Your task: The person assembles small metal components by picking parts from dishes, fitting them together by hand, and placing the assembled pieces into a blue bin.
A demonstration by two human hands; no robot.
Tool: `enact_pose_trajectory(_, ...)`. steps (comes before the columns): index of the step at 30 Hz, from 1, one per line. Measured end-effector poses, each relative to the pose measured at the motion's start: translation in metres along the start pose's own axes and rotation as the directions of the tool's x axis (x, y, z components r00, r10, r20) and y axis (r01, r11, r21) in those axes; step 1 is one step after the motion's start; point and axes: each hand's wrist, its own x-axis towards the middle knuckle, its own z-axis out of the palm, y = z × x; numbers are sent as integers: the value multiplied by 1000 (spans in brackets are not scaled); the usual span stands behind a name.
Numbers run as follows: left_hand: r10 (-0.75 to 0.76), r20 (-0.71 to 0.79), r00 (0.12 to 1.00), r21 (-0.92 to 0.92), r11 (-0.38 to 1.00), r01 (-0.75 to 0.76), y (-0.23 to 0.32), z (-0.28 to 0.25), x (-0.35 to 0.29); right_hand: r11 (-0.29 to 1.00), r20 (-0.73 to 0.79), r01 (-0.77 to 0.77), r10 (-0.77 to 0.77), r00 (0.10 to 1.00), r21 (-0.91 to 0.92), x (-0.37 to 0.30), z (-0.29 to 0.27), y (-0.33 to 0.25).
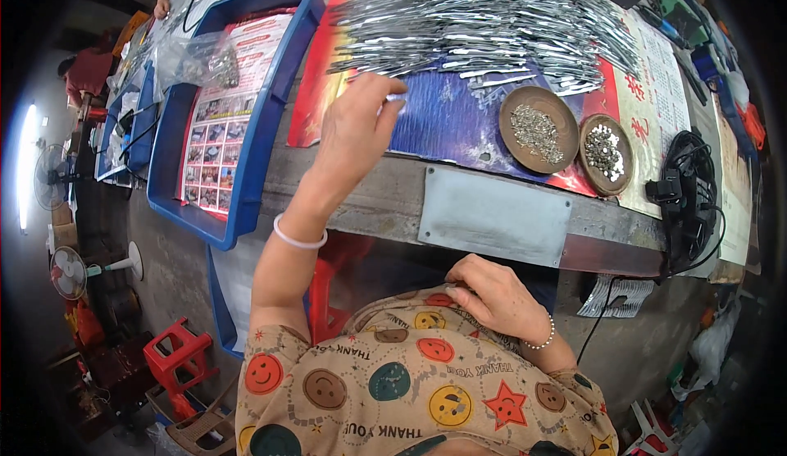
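Observation:
My left hand (358, 124), with a white bangle on its wrist, is raised over the near edge of the worktable. Its thumb and fingers are bent together; a small pale bit shows at the tips, too small to name. Beyond it lies a wide heap of slim, shiny metal strips (484, 25) on a blue and red printed sheet (443, 120). My right hand (496, 296), wearing a beaded bracelet, is low in front of my patterned shirt (385, 382). Its fingers curl inward, and what they hold, if anything, is hidden.
Right of the sheet's middle stand a brown bowl (512, 148) of small metal pins and a smaller bowl (588, 165) of round metal bits. A blue tray (252, 202) sits at left. Black cables (689, 185) lie at right. Another person's hand (162, 7) shows far left.

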Motion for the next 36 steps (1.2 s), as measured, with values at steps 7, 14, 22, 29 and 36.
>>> enact_pose_trajectory(7, 10, 17, 1000, 329, 944, -15, -28, 17, 31, 999, 33, 30, -31, 999, 35, 3, -4, 6)
enact_pose_trajectory(14, 107, 62, 992, 457, 881, -123, -33, 31, 35, 994, 60, 92, -95, 994, 62, 3, -15, 5)
enact_pose_trajectory(22, 66, -51, 997, 175, 983, -56, -14, 8, 18, 959, -335, -35, -64, 940, -282, 13, -90, -2)
enact_pose_trajectory(29, -220, -83, 972, -442, 882, 161, 47, 1, -56, 669, -281, -130, -123, 952, -731, 70, -132, 42)
enact_pose_trajectory(36, -365, 170, 915, -642, 664, 384, 81, 2, -106, 611, -217, -181, 15, 976, -771, 82, -133, 50)
